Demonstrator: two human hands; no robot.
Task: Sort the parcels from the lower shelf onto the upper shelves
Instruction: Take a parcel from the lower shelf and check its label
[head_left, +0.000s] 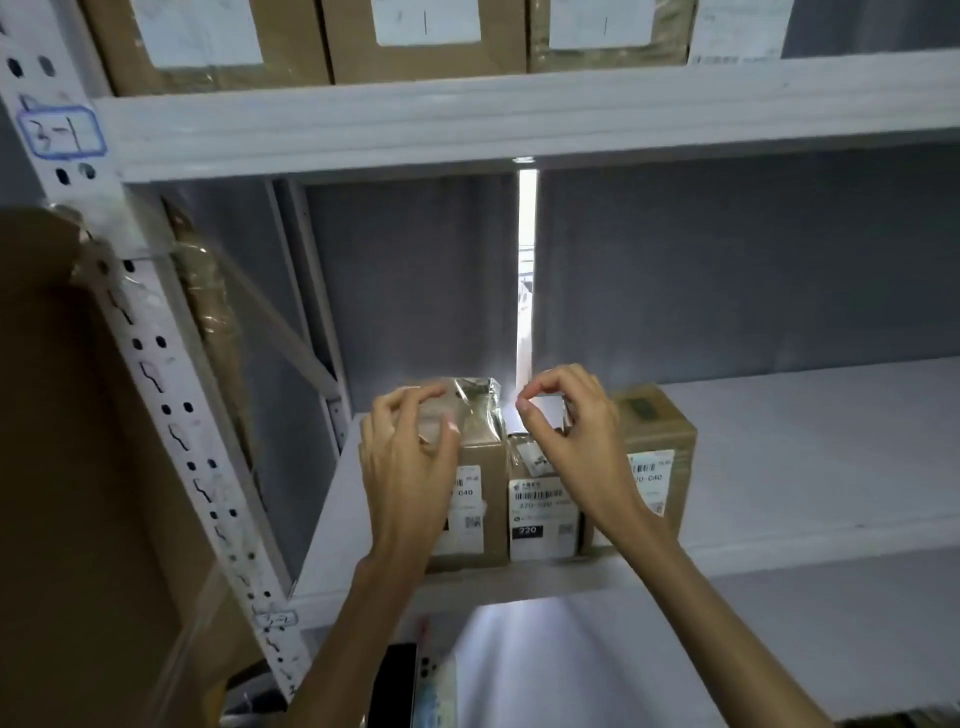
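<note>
Parcels sit three abreast at the front left of the middle shelf (779, 467), and nearest us our left hand (410, 457) lies with curled fingers on the tape-wrapped top of the left parcel (475, 467), while our right hand (571, 431) hovers above the middle parcel (543, 512) with thumb and forefinger nearly pinched on nothing we can make out, the right parcel (657, 447) just beyond its wrist. We judge the step is squaring them up, so we should nudge the fronts flush with the shelf edge, labels facing out. Those labels show "C40" and "220", and farther up the post tag (61, 131) seems to read "3-1", under more labelled boxes (426, 36) on the upper shelf.
</note>
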